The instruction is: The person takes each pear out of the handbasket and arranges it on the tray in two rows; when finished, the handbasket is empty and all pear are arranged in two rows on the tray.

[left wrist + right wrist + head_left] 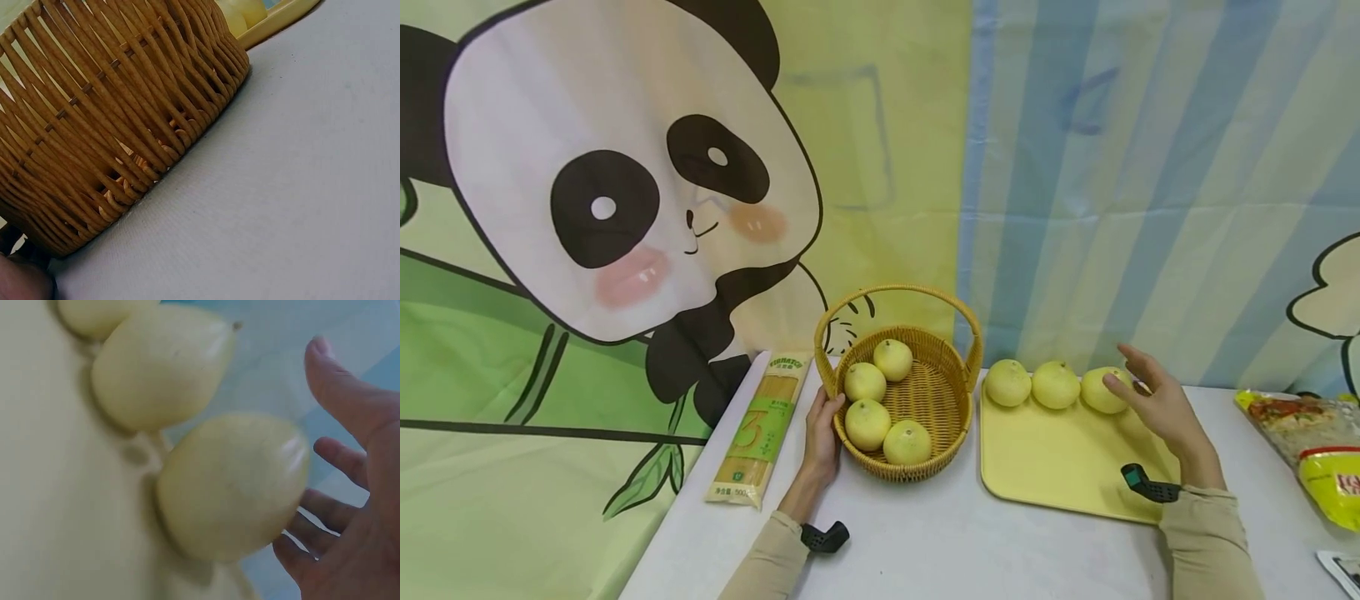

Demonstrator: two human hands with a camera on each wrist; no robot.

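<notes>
A round woven basket [957, 408] with a tall handle stands on the table, four-sided gaps showing in its wicker, holding several pale yellow pears [907, 442]. My left hand [822, 437] touches its left outer side; in the left wrist view, only a bit of that hand [24, 279] shows, low by the base. Three more pears [1008, 383] line the back of a yellow tray [1060, 467]. Beside the rightmost pear [231, 487] is my right hand [1161, 412], thumb raised and fingers spread around its far side.
Left of the basket lies a packet of noodles [760, 429]. A colourful food bag [1311, 450] sits at the table's right, with a small white-edged packet [1337, 571] in front of it. A printed curtain [887, 167] hangs directly behind the table.
</notes>
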